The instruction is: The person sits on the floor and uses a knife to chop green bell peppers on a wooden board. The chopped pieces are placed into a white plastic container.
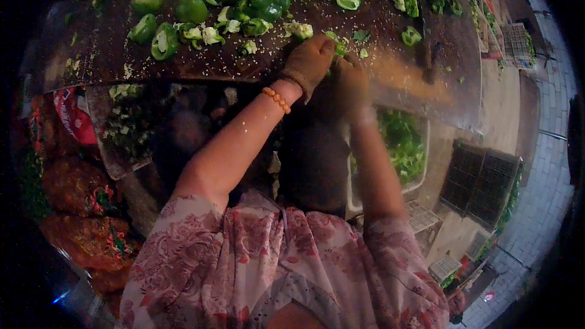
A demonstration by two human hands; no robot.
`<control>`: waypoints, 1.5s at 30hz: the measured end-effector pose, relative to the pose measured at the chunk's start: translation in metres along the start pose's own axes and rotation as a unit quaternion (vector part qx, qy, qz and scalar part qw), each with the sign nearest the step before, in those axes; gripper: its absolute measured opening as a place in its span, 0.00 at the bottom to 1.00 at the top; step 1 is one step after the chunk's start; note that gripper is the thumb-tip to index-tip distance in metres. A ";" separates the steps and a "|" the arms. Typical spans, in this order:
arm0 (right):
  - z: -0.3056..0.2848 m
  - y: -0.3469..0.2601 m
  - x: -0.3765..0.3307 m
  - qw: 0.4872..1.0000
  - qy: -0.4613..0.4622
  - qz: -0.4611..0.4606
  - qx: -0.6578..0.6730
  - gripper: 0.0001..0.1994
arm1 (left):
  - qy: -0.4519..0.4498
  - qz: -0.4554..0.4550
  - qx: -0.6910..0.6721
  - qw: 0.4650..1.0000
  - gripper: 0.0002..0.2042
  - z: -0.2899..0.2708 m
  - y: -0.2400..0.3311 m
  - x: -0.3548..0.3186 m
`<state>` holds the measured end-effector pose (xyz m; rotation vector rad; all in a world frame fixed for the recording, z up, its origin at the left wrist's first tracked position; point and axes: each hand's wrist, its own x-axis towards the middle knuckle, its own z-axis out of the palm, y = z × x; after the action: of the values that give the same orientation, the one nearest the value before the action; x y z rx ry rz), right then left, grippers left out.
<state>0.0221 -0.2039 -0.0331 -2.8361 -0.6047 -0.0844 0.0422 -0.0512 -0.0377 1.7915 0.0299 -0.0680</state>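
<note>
Both my hands wear brownish work gloves and meet over the near edge of a dark table (231,72). My left hand (309,64), below a wrist with an orange beaded bracelet (276,100), is closed on a piece of green pepper (339,47), of which only a little shows. Close beside it is my right hand (352,85), smeared by motion, so its fingers and anything in them cannot be made out. A pale seedy pepper core (298,30) lies just beyond my left hand. Cores and seeds are scattered to the left, near a halved green pepper (164,41).
Whole and cut green peppers (268,1) are heaped at the table's far side. Below the edge stand a white-rimmed tub (425,164) of cut green pepper and, left, a bin of trimmings (125,125). Filled mesh sacks (79,186) are at left, black crates (481,180) at right.
</note>
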 end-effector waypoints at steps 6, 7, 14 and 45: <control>0.004 0.009 -0.004 0.970 -0.006 0.130 0.205 0.16 | 0.001 -0.010 0.056 0.998 0.16 -0.002 0.015 -0.007; 0.004 0.006 -0.006 0.967 0.008 0.146 0.211 0.17 | -0.004 -0.022 0.058 0.998 0.16 -0.003 0.017 -0.007; 0.019 -0.021 -0.012 0.978 0.155 0.099 0.095 0.17 | -0.006 0.009 0.011 1.000 0.14 -0.003 -0.001 -0.005; -0.031 -0.070 0.007 0.947 0.033 0.110 0.299 0.09 | 0.114 0.082 -0.024 0.990 0.17 -0.009 -0.007 -0.020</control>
<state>-0.0005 -0.1464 0.0134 -2.2750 -0.2354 0.0408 0.0217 -0.0401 -0.0416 1.7397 0.0484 0.2537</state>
